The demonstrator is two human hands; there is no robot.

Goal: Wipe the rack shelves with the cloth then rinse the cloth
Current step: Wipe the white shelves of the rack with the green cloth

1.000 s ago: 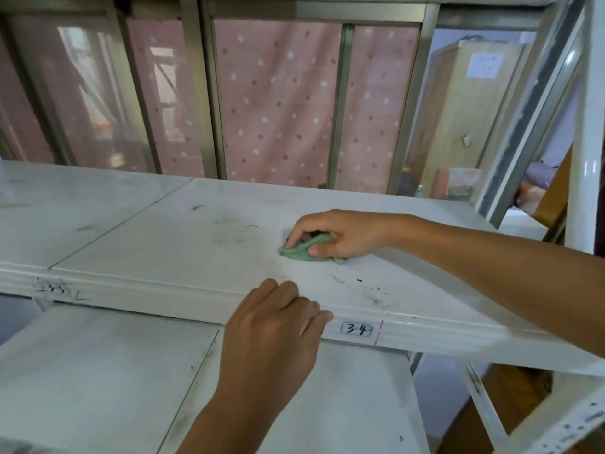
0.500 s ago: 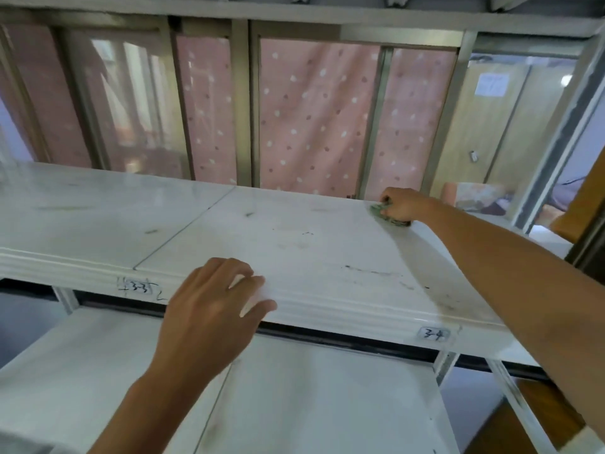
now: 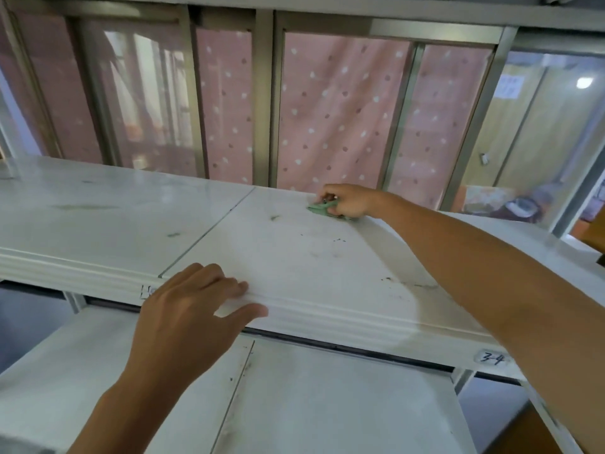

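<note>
A white rack shelf (image 3: 294, 257) with dark smudges runs across the view at chest height. At its far edge my right hand (image 3: 350, 201) presses a small green cloth (image 3: 322, 208) flat on the surface, fingers closed over it. My left hand (image 3: 193, 309) rests on the shelf's front lip, fingers spread on top, thumb along the moulded edge, holding nothing. A lower white shelf (image 3: 311, 404) lies beneath, partly hidden by my left forearm.
Behind the rack stand metal-framed glass panes with a pink dotted curtain (image 3: 337, 109). A label "3-4" (image 3: 492, 358) marks the front lip at right. Another shelf's underside (image 3: 327, 1) spans the top. A wooden door (image 3: 510, 126) shows at far right.
My right hand carried the cloth from the shelf's front to its back edge, then slid it leftward along the back. My left hand shifted left along the front lip.
</note>
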